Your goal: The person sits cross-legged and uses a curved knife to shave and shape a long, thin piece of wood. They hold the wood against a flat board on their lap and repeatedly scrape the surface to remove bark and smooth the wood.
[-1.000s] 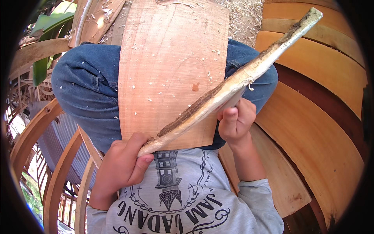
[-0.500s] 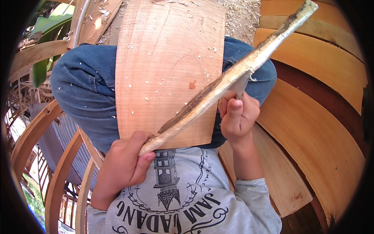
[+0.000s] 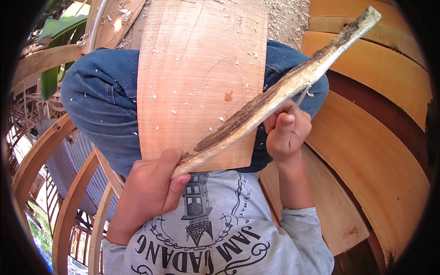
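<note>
A long stick [image 3: 256,114], pale where its bark is cut away and dark brown along its upper side, slants from near my body up to the far right. My left hand [image 3: 153,185] is closed round its near end. In my right hand [image 3: 289,135], a knife [image 3: 301,96] is gripped with its thin blade up against the stick's underside, a curl of shaving beside it. The handle is mostly hidden in the fingers. Beneath the stick, a wide wooden board [image 3: 197,87] lies across my lap, dotted with small pale chips.
Broad wooden planks [image 3: 366,156] cover the right side, dark gaps between them. Curved wooden rails [image 3: 75,201] stand on the left before a corrugated sheet [image 3: 82,160]. Shavings [image 3: 288,23] are heaped beyond the board, and a green leaf [image 3: 59,27] hangs at the far left.
The stick and both hands have shifted slightly right, and the stick's far end is a little lower. The knife blade has turned and now shows nearly edge-on.
</note>
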{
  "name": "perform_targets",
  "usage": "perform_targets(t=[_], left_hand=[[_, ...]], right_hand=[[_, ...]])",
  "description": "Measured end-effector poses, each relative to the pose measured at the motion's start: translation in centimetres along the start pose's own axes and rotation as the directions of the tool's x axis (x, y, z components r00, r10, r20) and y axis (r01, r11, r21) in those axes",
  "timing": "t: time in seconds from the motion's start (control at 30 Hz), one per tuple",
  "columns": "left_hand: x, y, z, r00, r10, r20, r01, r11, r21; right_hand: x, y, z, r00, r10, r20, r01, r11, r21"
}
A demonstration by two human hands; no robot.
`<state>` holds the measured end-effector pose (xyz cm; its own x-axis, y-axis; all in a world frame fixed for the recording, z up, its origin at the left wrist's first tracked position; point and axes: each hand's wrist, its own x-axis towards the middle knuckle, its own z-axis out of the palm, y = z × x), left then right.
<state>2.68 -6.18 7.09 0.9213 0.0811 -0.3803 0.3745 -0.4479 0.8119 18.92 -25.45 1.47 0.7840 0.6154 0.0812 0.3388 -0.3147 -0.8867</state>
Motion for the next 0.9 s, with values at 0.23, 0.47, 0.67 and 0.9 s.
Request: perform_targets(t=[0.23,0.47,0.67,0.9], left_hand=[[0.3,0.1,0.2,0.999,0.030,-0.021,-0.029,0.997,0.065],[0.2,-0.5,0.0,0.998,0.042,-0.049,-0.035,0.992,0.119],[-0.3,-0.8,0.0,0.998,0.043,-0.047,-0.039,0.995,0.089],[-0.1,-0.7,0.1,0.998,0.047,-0.046,-0.043,0.996,0.074]], right_hand=[[-0.2,0.8,-0.7,0.999,0.023,0.033,-0.020,0.997,-0.079],[-0.6,0.0,-0.5,0.991,0.118,0.060,-0.113,0.990,-0.080],[-0.7,-0.2,-0.5,0.997,0.053,0.059,-0.048,0.995,-0.092],[-0.4,0.1,-0.4,0.991,0.131,-0.003,-0.129,0.974,-0.184]])
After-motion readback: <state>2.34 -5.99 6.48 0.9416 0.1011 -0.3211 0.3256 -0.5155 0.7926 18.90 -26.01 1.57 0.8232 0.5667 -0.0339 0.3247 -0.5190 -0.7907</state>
